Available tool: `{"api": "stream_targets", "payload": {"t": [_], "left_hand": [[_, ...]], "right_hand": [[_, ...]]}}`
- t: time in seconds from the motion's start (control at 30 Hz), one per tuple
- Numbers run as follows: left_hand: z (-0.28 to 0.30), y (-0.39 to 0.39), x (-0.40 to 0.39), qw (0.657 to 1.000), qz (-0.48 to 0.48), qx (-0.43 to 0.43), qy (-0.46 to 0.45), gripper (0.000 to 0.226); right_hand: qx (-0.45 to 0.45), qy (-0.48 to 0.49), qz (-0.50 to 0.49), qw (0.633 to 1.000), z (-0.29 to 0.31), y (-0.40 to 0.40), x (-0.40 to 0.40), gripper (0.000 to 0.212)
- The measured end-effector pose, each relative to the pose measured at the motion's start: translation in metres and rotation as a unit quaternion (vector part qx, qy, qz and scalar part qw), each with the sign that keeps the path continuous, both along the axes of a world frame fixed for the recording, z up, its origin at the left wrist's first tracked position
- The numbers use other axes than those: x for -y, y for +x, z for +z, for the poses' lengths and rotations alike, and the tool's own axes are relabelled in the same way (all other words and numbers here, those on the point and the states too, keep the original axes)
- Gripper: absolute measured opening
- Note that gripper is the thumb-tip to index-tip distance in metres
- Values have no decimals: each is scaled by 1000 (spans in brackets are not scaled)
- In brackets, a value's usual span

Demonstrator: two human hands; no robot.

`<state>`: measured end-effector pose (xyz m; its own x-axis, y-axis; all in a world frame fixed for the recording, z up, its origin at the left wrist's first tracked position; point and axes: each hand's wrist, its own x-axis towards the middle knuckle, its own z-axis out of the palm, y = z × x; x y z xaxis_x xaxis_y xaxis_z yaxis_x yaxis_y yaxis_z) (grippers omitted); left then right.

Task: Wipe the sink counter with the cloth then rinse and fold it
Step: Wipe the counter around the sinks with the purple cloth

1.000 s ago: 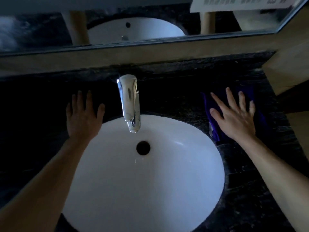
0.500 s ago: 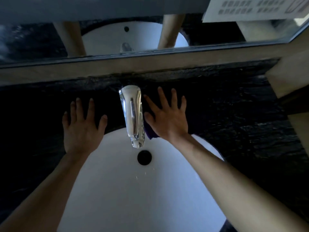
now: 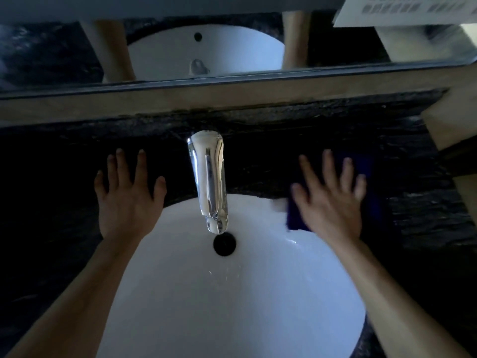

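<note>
Your left hand (image 3: 126, 200) lies flat on the black, veined stone counter (image 3: 426, 215), fingers spread wide and gripping nothing, its heel just over the rim of the round white ceramic basin (image 3: 232, 306). Just past its thumb, toward the middle, the polished chrome faucet spout (image 3: 209, 184) juts out over the dark drain hole (image 3: 224, 244); no water runs from it.

On the far side of the spout, your right hand (image 3: 330, 200) is pressed palm down on the dark blue cloth (image 3: 374, 202), fingers splayed and flat rather than curled, so it pins the cloth instead of pinching it. The hand is blurred.

The cloth sits directly under those fingers and spreads out beyond them: a strip shows past the little finger toward the right end of the counter, and one corner hangs over the basin rim below the thumb. How far it reaches under the palm is hidden, and its long axis cannot be made out.

The wiping looks to be under way, and it is the right hand's job. Unwiped-looking stone lies beyond the cloth's outer edge, away from the spout. Rinsing and folding are not yet begun.
</note>
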<state>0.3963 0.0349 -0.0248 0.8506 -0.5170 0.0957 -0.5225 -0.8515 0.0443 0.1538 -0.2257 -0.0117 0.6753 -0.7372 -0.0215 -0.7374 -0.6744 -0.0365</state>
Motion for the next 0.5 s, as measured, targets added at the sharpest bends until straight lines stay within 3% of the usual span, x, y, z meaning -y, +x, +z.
{"api": "stream_targets", "payload": {"t": [0.17,0.33,0.5], "left_hand": [[0,-2,0,1000,-6,14,-15,71],[3,-1,-2,999,-1,1,-38,70],[5,-3,0,1000,5,-6,-27,71]], "right_hand": [[58,0,113,992,-3,89,-39,56],[48,-4,214,976,-5,77,2,55],[17,-3,109,994,-3,39,44,56]]}}
